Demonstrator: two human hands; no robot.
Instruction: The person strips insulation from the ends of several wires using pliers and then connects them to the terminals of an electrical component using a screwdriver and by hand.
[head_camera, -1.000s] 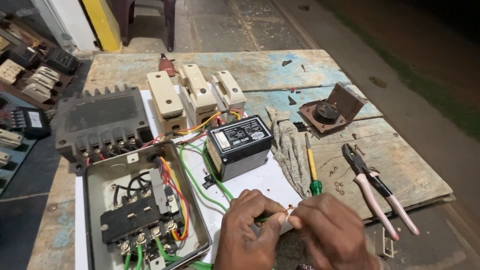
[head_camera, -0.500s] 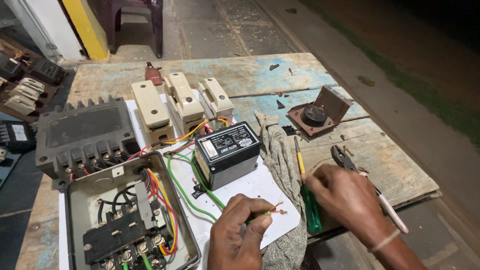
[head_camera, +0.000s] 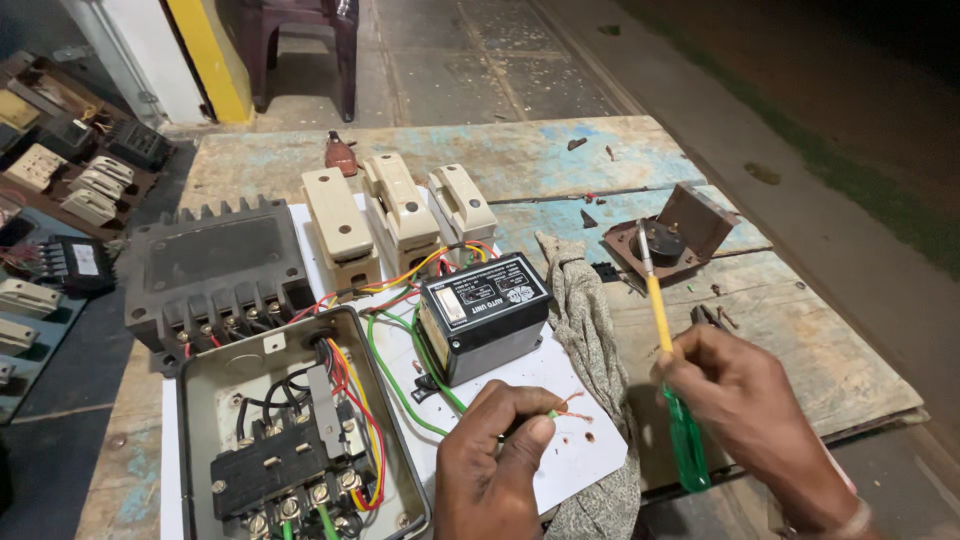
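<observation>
Left hand (head_camera: 500, 455): thumb and forefinger pinched together on the green wire (head_camera: 400, 385), right behind its stripped end. Bare copper strands (head_camera: 573, 403) fan out just past my fingertips, over the white sheet (head_camera: 560, 470). A few copper bits lie on the sheet beneath them.

Right hand (head_camera: 745, 410): closed around the screwdriver (head_camera: 662, 340), gripping where the yellow shank meets the green handle. Blade tip points up and away from me; the handle hangs below my fist, over the table (head_camera: 790, 330) edge.

Handling, as I judge it: the wire is light and limp, insulation slightly slick, so a pinch close to the stripped end is the right hold; further back it would flop. The strands are fine and fragile, they will splay or snap if bent repeatedly, so I avoid squeezing them directly. The screwdriver is stiff and light; the grip belongs on the green handle, lower than my present hold.

Positions: the wire runs from my left hand back in a loop towards the black relay unit (head_camera: 483, 315) and the open grey enclosure (head_camera: 300, 440). Stripped end sits between my two hands, nearer the left, well apart from the screwdriver tip. A grey rag (head_camera: 590, 330) lies between the relay unit and my right hand, just beside the strands.
</observation>
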